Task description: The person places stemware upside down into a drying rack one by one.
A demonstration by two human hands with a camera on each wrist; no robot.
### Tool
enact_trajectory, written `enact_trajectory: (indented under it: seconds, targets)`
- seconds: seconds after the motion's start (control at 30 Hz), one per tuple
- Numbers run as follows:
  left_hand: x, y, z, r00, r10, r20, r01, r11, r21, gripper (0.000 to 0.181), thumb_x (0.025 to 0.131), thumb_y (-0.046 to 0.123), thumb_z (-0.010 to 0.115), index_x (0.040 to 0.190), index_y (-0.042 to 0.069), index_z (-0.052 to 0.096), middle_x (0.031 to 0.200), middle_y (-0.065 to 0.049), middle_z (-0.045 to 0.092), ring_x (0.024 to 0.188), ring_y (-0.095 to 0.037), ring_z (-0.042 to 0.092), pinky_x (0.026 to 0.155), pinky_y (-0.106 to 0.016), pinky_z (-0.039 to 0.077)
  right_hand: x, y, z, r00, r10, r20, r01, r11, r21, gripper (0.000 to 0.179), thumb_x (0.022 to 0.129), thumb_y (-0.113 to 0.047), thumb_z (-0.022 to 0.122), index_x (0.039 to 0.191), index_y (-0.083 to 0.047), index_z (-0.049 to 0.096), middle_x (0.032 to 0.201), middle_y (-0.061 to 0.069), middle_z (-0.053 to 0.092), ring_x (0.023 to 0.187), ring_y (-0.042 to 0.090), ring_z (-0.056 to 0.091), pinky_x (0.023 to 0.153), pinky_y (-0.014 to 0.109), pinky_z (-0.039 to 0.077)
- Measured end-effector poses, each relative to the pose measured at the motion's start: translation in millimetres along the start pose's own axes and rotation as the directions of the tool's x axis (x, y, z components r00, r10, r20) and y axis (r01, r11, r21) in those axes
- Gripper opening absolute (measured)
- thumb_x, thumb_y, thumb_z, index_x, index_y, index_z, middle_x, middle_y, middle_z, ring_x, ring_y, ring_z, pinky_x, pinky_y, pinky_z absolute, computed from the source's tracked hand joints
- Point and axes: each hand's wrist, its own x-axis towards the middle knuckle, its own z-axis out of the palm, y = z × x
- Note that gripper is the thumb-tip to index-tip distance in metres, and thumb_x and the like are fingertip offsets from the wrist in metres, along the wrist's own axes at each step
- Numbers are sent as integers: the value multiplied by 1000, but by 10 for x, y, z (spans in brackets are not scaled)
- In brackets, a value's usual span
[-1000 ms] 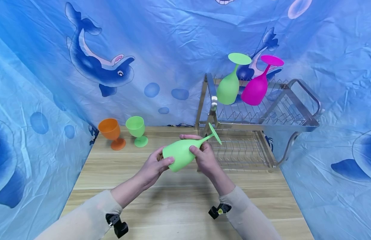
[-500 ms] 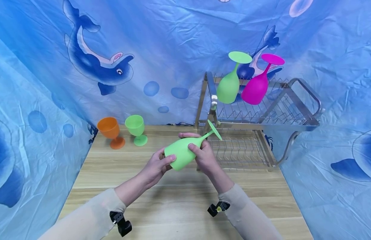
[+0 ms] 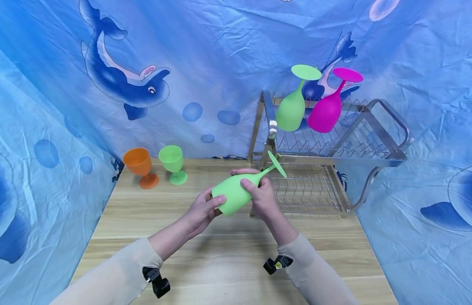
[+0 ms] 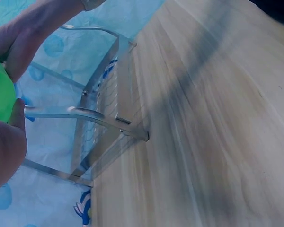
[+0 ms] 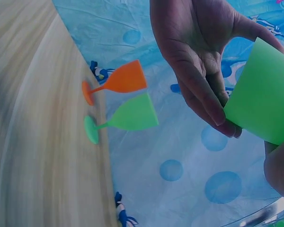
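The left hand [image 3: 200,212] and right hand [image 3: 264,199] grasped a green goblet [image 3: 235,195], long axis slanting, mouth toward near left, foot far right.

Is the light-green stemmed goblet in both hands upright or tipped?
Tipped: the goblet lies aslant, mouth end at the left hand, round foot toward the silver metal rack.

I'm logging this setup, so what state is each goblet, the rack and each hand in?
Held green goblet: tilted, mouth lower than foot, off the table.
Left hand: holding its bowl near the rim.
Right hand: gripping it toward the stem.
Orange goblet: upright on the table.
Short green goblet: upright beside it.
Rack's green goblet: upside down, upper tier.
Magenta goblet: upside down, upper tier.
Metal rack: standing.
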Motion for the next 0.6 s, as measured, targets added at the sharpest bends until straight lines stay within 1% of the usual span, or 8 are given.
enact_trajectory:
  seconds: [0.1,0.2,0.27,0.37,0.4,0.47,0.5,0.6]
  targets:
    - [-13,24,10,999,17,33,-17,1000,12,73,97,27,70,152,-8,38,127,-5,59,107,-14,66,93,-28,58,-16,-77,6,999,-33,10,33,999,-18,27,95,-8,68,112,-26,80,120,2,79,122,27,69,107,37,57]
    - [-31,70,1,996,43,80,-46,998,33,87,95,40,77,154,-10,35,129,-6,58,111,-14,65,96,-29,57,-46,-172,7,997,-70,24,70,997,-24,28,95,-8,68,113,-25,80,120,2,79,122,26,70,107,36,56]
    - [-30,123,-16,992,65,110,-72,996,54,95,95,46,79,156,-11,33,137,-10,57,116,-15,64,100,-31,57,-74,-241,-13,995,-93,33,94,995,-33,29,95,-7,67,114,-25,80,121,2,79,121,25,70,107,38,57]
    - [4,258,-33,984,111,137,-128,984,126,92,98,46,75,158,-9,33,150,-22,53,129,-22,61,108,-35,55,-124,-368,-83,991,-126,40,128,990,-55,30,95,-7,68,115,-25,80,121,2,79,121,25,71,107,39,57]
    - [27,315,-30,982,129,136,-151,975,164,87,99,42,74,158,-8,35,152,-24,51,133,-26,60,110,-36,55,-138,-415,-117,989,-138,44,141,989,-54,28,96,-8,69,116,-25,80,121,3,78,121,25,71,108,40,57]
    - [91,439,0,976,177,126,-205,943,261,74,100,32,73,157,-4,41,154,-25,52,138,-32,58,112,-38,53,-159,-513,-204,985,-165,56,167,985,-45,26,96,-10,72,118,-23,80,122,4,78,121,25,70,108,40,57]
    - [132,504,28,973,201,114,-227,923,312,68,100,27,73,155,-2,45,153,-23,54,138,-33,57,112,-38,53,-168,-571,-247,982,-178,60,180,983,-39,24,96,-13,74,118,-21,79,123,5,78,121,25,70,107,40,57]
    - [298,675,159,954,290,75,-293,851,435,58,96,16,77,148,1,55,143,-16,63,134,-32,61,110,-37,55,-182,-760,-383,971,-226,74,228,974,-12,23,97,-15,77,120,-16,79,124,9,77,122,26,70,107,41,57]
